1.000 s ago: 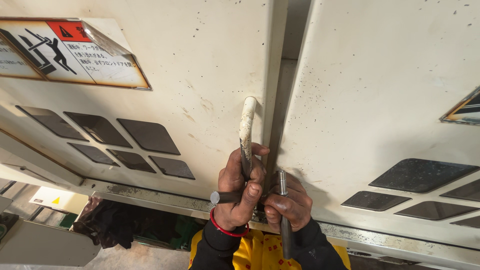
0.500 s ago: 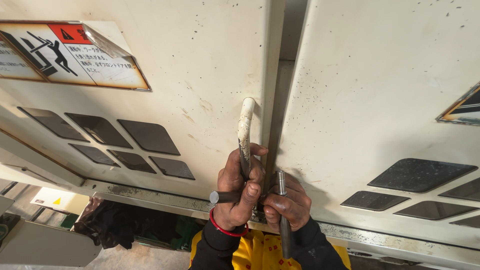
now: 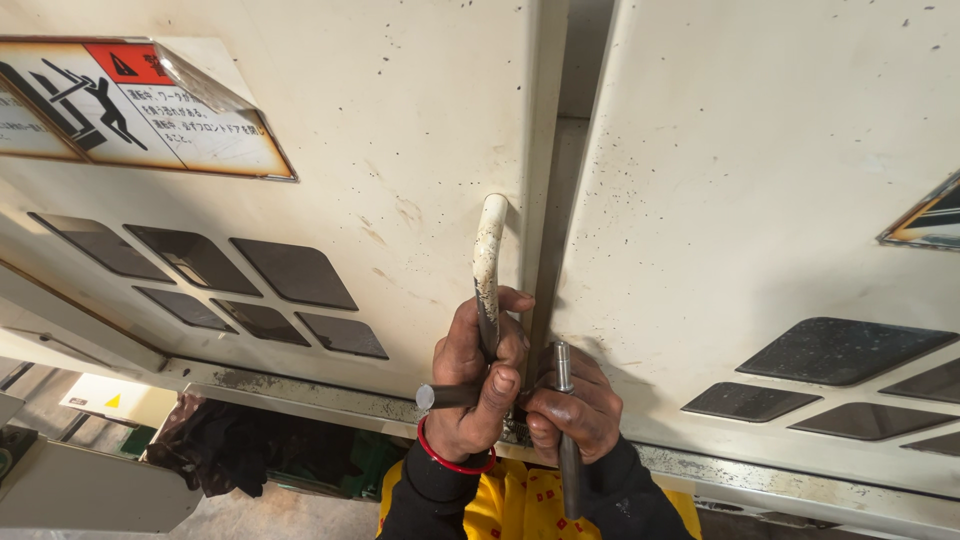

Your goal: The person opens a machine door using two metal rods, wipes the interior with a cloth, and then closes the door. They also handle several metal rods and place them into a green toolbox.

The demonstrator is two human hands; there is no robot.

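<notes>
Yellow cloth (image 3: pixel 520 500) with small red marks is nearest to me, at the bottom edge, between my two black sleeves. Just above it is my left hand (image 3: pixel 478 385), with a red bangle (image 3: pixel 452 462) around the wrist. This hand is closed tight on the white door handle (image 3: pixel 487 265), a curved metal bar with worn, dirty paint, and the same fist also holds a short dark steel rod (image 3: pixel 445 396), which sticks out to the left between the fingers. My right hand (image 3: pixel 575 410) is just beside it, touching it, and is closed on a second steel rod (image 3: pixel 563 430). This one stands almost upright; its round top end shows above my fingers and its lower part goes down in front of my sleeve.

Both hands are at the narrow dark gap (image 3: pixel 548 200) between two cream-white machine doors. The handle is fixed on the left door (image 3: pixel 400 130), close to its right edge, and it rises from my fist and bends into the panel. The right door (image 3: pixel 780 180) is beside it, with many small dark spots on the paint.

Farther away, the left door has a group of dark diamond-shaped windows (image 3: pixel 240 285), and the right door has similar ones (image 3: pixel 850 365). A grey metal rail (image 3: pixel 300 390) runs under both doors. At the top left is a warning sticker (image 3: pixel 120 110) with a red field and a black figure; one corner is peeling off. Below the rail, far left, I see dark rags (image 3: pixel 225 455) and a small yellow triangle label (image 3: pixel 110 400).
</notes>
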